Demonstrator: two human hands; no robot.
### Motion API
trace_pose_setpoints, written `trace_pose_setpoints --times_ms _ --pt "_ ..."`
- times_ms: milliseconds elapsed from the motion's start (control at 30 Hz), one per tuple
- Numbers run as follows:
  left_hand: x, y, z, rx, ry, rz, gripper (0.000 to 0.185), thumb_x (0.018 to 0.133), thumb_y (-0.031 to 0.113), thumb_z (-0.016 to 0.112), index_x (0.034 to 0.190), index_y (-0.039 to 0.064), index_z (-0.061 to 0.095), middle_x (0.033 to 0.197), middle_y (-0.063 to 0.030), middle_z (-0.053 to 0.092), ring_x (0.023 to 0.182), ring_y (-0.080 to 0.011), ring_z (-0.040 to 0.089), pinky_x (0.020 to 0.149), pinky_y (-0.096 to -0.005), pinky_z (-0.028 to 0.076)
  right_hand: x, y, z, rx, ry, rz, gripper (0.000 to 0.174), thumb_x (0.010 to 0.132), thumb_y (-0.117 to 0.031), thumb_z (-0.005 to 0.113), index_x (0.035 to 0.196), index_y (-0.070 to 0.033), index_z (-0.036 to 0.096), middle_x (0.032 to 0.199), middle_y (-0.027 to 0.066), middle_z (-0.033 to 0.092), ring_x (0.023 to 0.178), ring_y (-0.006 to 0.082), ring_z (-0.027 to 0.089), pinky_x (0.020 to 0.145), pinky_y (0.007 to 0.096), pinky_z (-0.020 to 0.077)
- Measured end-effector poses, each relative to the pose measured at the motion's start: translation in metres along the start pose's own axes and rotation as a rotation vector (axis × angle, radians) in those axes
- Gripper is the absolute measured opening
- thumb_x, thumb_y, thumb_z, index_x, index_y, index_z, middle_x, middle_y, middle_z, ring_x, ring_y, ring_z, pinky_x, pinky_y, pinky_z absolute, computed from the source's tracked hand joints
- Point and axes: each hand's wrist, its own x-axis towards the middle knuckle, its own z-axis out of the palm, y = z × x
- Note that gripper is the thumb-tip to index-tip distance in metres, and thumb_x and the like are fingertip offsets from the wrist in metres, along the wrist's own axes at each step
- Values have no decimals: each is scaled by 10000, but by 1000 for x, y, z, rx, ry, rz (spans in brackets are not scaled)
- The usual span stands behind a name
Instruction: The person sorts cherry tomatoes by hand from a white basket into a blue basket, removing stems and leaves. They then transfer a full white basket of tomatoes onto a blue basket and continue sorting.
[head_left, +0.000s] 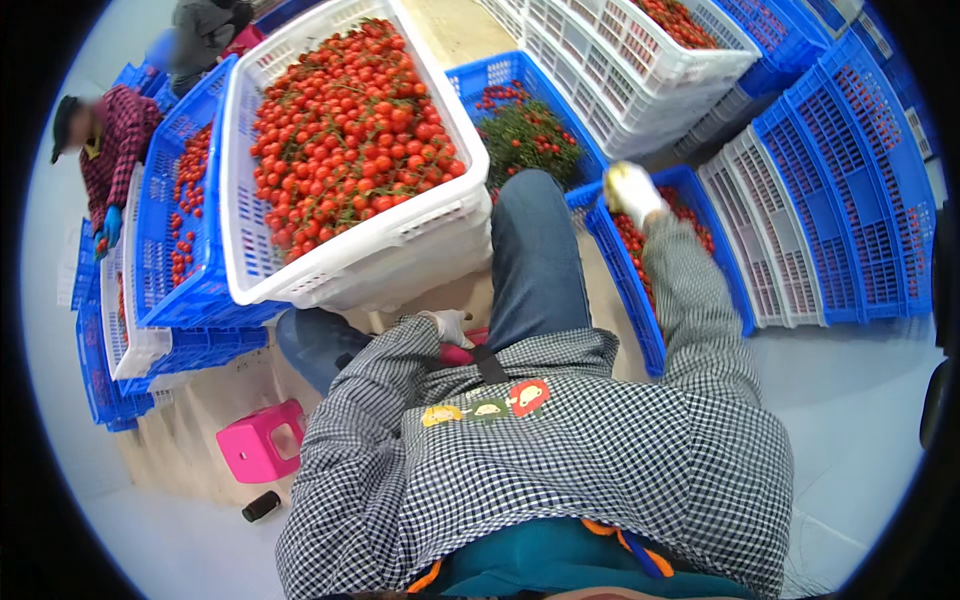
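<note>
My left hand (450, 328), in a white glove, rests low by my lap, near the pink stool (456, 354) under me. Its fingers are partly hidden. Over the far end of a blue crate (643, 330) to my right is my right hand (632, 191), blurred, in a white glove with a yellowish patch. Loose cherry tomatoes (634, 247) lie in that crate below my forearm. In front of me a white crate (352, 274) is heaped with cherry tomatoes (352, 142), many on green stems. Another blue crate (589, 161) beyond my knee holds green stems (529, 142) with some tomatoes.
Stacked white crates (637, 82) and blue crates (840, 180) rise at the right. More blue crates (161, 262) stand at the left, near a person (116, 142) in a checked shirt. A pink stool (259, 442) and a black cylindrical object (261, 506) are on the floor.
</note>
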Motion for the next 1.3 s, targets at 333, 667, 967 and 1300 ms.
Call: trace_pose_setpoints --times_ms 333,667,967,1300 --pt "47 -18 54 -40 -285 37 947 653 481 815 1380 -1 445 1271 -248 585 1206 -359 557 994 -403 457 -241 219 102 -52 -369 1139 256 805 -309 621 881 -79 705 877 172 693 778 343 674 660 428 542" --pt "66 40 123 -233 -229 326 376 729 294 651 1007 41 662 979 -201 685 962 -357 645 828 -422 508 -224 191 85 -24 -350 1191 286 835 -323 593 937 -73 686 916 174 690 809 339 672 674 435 546" --pt "54 64 83 -528 -254 28 213 728 216 718 904 96 705 748 -60 692 707 -178 662 622 -373 531 -213 208 65 -184 -427 1026 313 862 -337 568 986 -68 669 952 176 686 838 335 670 687 442 549" --pt "28 42 76 -583 71 -86 199 751 199 696 921 96 703 794 -72 694 733 -191 663 640 -372 534 -218 217 53 -277 -467 933 344 893 -352 540 1042 -62 651 992 177 683 869 331 668 701 450 553"
